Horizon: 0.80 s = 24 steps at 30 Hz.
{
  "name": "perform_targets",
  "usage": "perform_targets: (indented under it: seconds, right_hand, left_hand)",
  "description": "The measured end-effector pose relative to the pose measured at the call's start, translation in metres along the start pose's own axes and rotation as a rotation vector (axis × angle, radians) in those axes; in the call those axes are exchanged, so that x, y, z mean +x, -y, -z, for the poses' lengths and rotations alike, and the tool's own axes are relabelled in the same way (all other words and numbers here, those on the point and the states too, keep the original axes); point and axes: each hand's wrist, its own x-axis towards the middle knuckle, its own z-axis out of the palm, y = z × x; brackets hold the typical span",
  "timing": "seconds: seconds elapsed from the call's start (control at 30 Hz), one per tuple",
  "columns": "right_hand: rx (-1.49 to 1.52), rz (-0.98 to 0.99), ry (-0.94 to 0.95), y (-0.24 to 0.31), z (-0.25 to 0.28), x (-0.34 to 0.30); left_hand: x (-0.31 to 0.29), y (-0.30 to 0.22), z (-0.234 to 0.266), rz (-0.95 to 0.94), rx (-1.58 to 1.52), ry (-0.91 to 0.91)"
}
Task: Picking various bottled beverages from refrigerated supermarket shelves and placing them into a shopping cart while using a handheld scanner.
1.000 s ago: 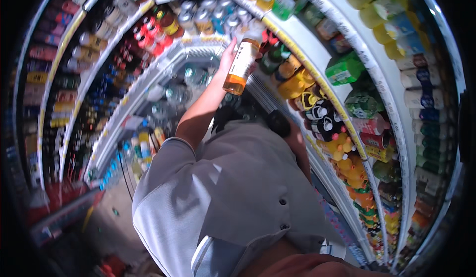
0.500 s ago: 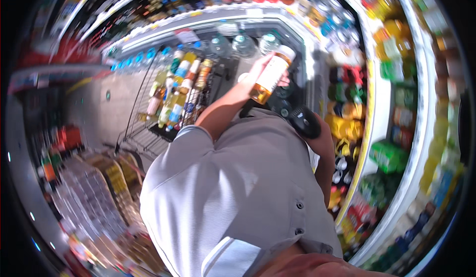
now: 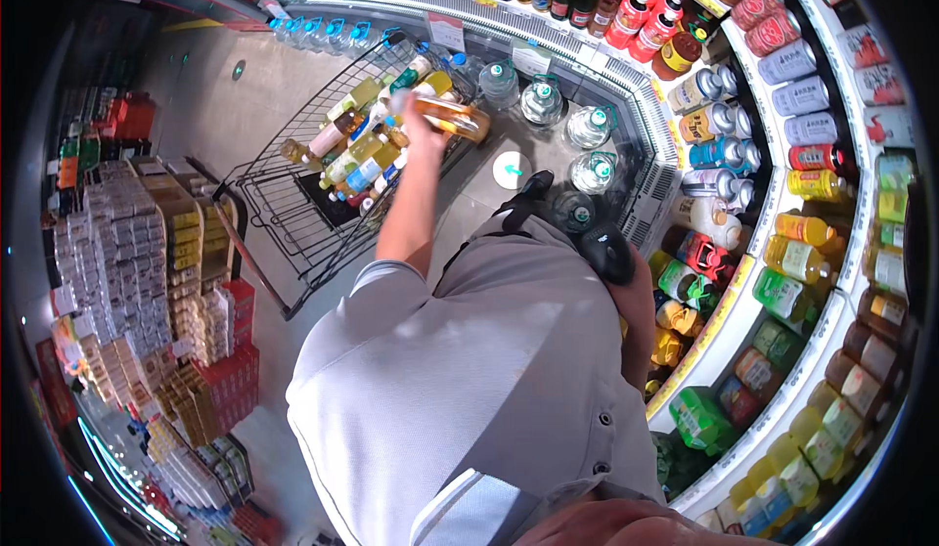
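Note:
My left hand [image 3: 424, 133] is closed round a bottle of amber drink [image 3: 464, 121] with a pale cap. It is tilted on its side, just over the near right edge of the wire shopping cart [image 3: 284, 238]. Under and beside it, several bottles of pale yellow, pink and dark drinks [image 3: 364, 163] lie heaped in the cart. Low at my right side, my right hand [image 3: 638, 277] is around a black rounded handheld device [image 3: 606, 253]; its fingers are mostly hidden.
Large clear water jugs [image 3: 541, 103] stand on the floor along the curved chiller shelf [image 3: 675, 145]. Drink bottles and cans fill the shelves ahead and right. Stacked cartons [image 3: 108, 243] rise at left, by the cart's handle [image 3: 259, 253]. A round floor sticker [image 3: 509, 170] lies near my feet.
My left hand has carried the amber bottle left, from before the water jugs to over the cart. My view has turned right. The black device stays at my right side.

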Motion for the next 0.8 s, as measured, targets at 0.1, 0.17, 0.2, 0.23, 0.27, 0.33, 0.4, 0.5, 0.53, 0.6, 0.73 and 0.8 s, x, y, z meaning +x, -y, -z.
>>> perform_targets:
  seconds: [0.1, 0.17, 0.2, 0.23, 0.27, 0.33, 0.4, 0.5, 0.53, 0.6, 0.73, 0.8]
  right_hand:
    - [0.021, -0.005, 0.032, 0.0, 0.003, 0.016]
    - [0.016, -0.02, 0.069, 0.003, 0.002, 0.028]
    - [-0.01, -0.025, 0.082, 0.005, 0.002, 0.035]
    - [-0.022, -0.028, 0.099, 0.008, 0.001, 0.042]
    - [-0.043, -0.028, 0.106, 0.011, 0.0, 0.049]
    - [-0.002, 0.011, 0.125, 0.018, -0.004, 0.061]
    - [-0.078, 0.026, 0.142, 0.029, -0.004, 0.073]
    - [-0.161, 0.019, 0.169, 0.042, -0.005, 0.09]
    - [-0.184, -0.021, 0.175, 0.044, -0.006, 0.095]
    - [-0.201, 0.005, 0.21, 0.046, -0.006, 0.107]
    - [-0.29, 0.188, 0.088, 0.042, -0.005, 0.117]
    - [-0.263, 0.051, 0.128, 0.039, -0.001, 0.119]
  left_hand:
    - [0.037, -0.05, 0.055, -0.116, -0.079, -0.188]
    - [0.056, -0.065, 0.092, -0.152, -0.154, -0.309]
    - [0.065, -0.067, 0.106, -0.146, -0.18, -0.433]
    - [0.07, -0.064, 0.121, -0.17, -0.193, -0.437]
    - [0.075, -0.066, 0.133, -0.146, -0.213, -0.39]
    - [0.074, -0.053, 0.15, -0.15, -0.227, -0.416]
    - [0.067, -0.044, 0.155, -0.089, -0.278, -0.464]
    - [0.052, -0.027, 0.138, -0.002, -0.221, -0.477]
    - [0.049, -0.019, 0.125, 0.003, -0.107, -0.405]
    - [0.047, -0.008, 0.097, 0.049, -0.085, -0.36]
    - [0.066, 0.037, 0.015, 0.172, 0.135, -0.025]
    - [0.066, 0.053, -0.029, 0.4, 0.16, 0.398]
